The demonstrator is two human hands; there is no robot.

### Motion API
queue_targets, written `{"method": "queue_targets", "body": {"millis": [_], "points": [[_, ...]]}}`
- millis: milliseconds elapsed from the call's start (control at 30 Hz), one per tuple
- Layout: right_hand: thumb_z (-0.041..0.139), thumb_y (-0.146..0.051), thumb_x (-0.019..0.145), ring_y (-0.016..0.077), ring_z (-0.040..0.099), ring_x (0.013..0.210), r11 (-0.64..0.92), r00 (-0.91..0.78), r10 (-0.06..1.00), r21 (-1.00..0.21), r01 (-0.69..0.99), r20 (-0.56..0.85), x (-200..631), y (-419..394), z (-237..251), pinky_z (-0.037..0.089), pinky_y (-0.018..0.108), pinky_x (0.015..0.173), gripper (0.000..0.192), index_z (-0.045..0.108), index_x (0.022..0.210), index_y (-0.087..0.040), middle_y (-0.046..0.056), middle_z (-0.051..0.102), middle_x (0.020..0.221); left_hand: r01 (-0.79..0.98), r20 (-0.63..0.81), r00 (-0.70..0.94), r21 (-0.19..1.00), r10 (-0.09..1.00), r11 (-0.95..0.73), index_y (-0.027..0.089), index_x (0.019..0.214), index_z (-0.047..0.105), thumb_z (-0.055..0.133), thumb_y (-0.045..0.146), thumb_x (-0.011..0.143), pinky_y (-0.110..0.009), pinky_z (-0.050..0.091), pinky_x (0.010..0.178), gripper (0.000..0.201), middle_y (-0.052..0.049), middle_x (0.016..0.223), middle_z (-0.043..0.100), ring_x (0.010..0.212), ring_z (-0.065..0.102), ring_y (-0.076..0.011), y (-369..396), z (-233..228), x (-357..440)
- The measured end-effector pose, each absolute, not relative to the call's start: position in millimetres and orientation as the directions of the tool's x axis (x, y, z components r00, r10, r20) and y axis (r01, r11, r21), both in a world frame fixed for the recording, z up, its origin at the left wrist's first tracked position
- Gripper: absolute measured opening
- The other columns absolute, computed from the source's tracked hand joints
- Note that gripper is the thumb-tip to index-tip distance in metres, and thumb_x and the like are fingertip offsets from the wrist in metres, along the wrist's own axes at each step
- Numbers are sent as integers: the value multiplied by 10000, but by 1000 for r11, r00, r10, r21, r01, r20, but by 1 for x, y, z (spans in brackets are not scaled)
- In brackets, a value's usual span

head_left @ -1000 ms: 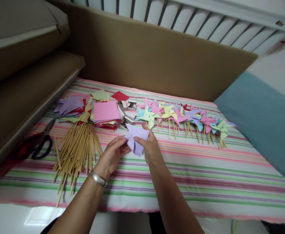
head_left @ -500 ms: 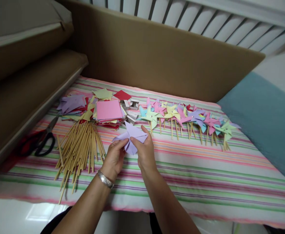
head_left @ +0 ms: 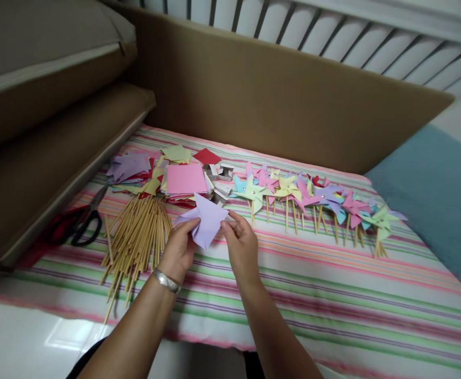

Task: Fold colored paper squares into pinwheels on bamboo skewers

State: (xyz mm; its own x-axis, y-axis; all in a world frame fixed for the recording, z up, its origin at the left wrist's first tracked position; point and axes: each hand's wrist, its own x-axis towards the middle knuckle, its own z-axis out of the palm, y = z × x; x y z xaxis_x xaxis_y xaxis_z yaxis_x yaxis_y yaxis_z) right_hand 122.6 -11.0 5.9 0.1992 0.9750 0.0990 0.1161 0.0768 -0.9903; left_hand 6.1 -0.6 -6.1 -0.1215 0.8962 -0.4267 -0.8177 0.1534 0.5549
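A purple paper [head_left: 208, 220] with slit, partly lifted corners is held up between both hands over the striped cloth. My left hand [head_left: 181, 245] pinches its left side, thumb on top. At its right edge, my right hand [head_left: 240, 239] grips a corner between thumb and fingers. Just behind the paper lies a stack of square sheets [head_left: 186, 179] with pink on top. A bundle of thin wooden sticks [head_left: 138, 239] fans out left of my left hand. Small open boxes [head_left: 222, 181] stand beyond the paper; their contents are too small to tell.
Finished paper pinwheels [head_left: 288, 187] on sticks lie in a row at the right. Black-handled scissors [head_left: 88, 221] rest at the left, near loose cut papers [head_left: 130, 167]. Brown cushions [head_left: 76, 121] border the left, and a brown panel [head_left: 273, 95] the back.
My right hand has shifted from the paper's centre to its right corner, which now lies less folded. My left hand keeps its hold. The whole view has moved slightly.
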Motion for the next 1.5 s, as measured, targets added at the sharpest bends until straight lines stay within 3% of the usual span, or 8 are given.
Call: {"method": "queue_targets", "body": {"millis": [133,200,300,433,600,933,1167,1500], "points": [[511,-120,809,212,553,1004,492,-49,806,-622,608,590,126,-17,5,444,413,900,309,646,1047,-262,63,622,1025,-831,-445,-127,536,887,150,118,773,686,711,53,574,-231,491,645,211,-31,745,721,653,636,-133,4,-6,-8],[481,-57,804,240,439,1189,592,-214,737,-459,663,641,124,-19,3,389,452,974,372,651,1047,-283,67,527,1243,-834,-433,-102,527,896,160,113,809,687,702,51,580,-237,491,634,238,-34,740,720,645,635,-138,5,-6,-10],[481,-43,805,275,252,1334,630,-306,710,-377,679,634,120,-19,-1,321,491,1030,357,677,986,-280,28,322,1442,-842,-424,-76,513,903,170,115,825,686,695,45,578,-239,487,634,256,-35,754,721,658,636,-141,4,-7,-10],[557,-126,801,285,202,1357,624,-298,731,-427,654,613,122,-17,-1,293,509,1046,212,705,860,-266,-9,305,1461,-832,-429,-79,525,900,177,120,791,685,716,58,553,-234,475,614,248,-31,749,718,644,627,-137,2,-7,-9],[586,-211,802,263,218,1357,536,-215,825,-600,594,523,125,-15,4,266,495,1063,136,711,834,-252,17,378,1425,-809,-392,-59,557,918,186,120,755,695,757,99,525,-236,473,632,239,-34,736,712,642,621,-129,0,-5,-4],[681,-282,687,277,274,1330,116,64,985,-892,437,159,127,-11,9,286,465,1040,76,688,645,-219,71,440,1380,-784,-350,9,579,937,224,132,627,695,763,117,523,-192,448,572,124,-5,612,688,556,597,-90,-5,-4,11],[682,-309,668,246,339,1300,80,101,986,-903,421,134,128,-6,7,235,414,1071,107,679,619,-215,77,501,1325,-770,-364,33,585,931,256,111,688,710,755,108,551,-199,469,593,145,-27,684,715,609,620,-108,-4,-5,12],[679,-262,657,279,459,1205,48,122,987,-927,371,100,130,-3,7,296,448,1024,120,662,554,-203,79,569,1234,-763,-359,68,582,931,280,126,756,707,755,88,556,-194,481,578,209,-20,735,714,630,630,-106,-6,-2,15]]}}
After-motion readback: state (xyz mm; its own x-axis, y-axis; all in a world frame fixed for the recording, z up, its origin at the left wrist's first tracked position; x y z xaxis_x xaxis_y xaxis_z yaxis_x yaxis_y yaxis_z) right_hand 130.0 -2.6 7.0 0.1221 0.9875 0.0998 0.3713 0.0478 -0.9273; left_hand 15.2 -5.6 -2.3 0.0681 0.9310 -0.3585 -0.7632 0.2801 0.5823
